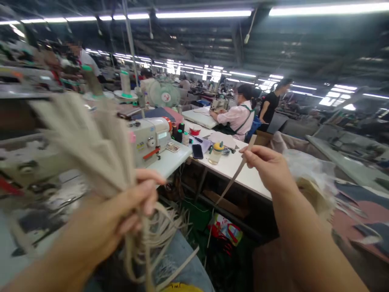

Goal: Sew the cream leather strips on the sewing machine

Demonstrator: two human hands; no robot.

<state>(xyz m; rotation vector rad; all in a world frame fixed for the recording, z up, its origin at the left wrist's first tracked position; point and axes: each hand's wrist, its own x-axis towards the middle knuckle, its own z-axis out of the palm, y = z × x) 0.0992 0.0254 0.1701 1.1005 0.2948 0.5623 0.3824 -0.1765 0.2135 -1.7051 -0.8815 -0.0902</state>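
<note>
A thick bundle of beige fabric strips (100, 150) is gripped in my left hand (121, 219). The upper ends fan out, blurred, above the fist, while the long tails hang in loops over my lap. Out to the right, my right hand (267, 164) pinches one narrow beige strip (235, 174) near its top end between thumb and fingers. That strip slants down and left, toward the dark gap below the table. Faded blue jeans (185, 255) show beneath the hanging tails.
Ahead stands a white sewing machine (148, 140) with thread spools nearby. On the white table (243, 178) lie a phone (197, 151) and a yellow-lidded bottle (216, 153). A co-worker in pink (240, 117) sits beyond. A clear plastic bag (313, 170) and cut pieces lie right.
</note>
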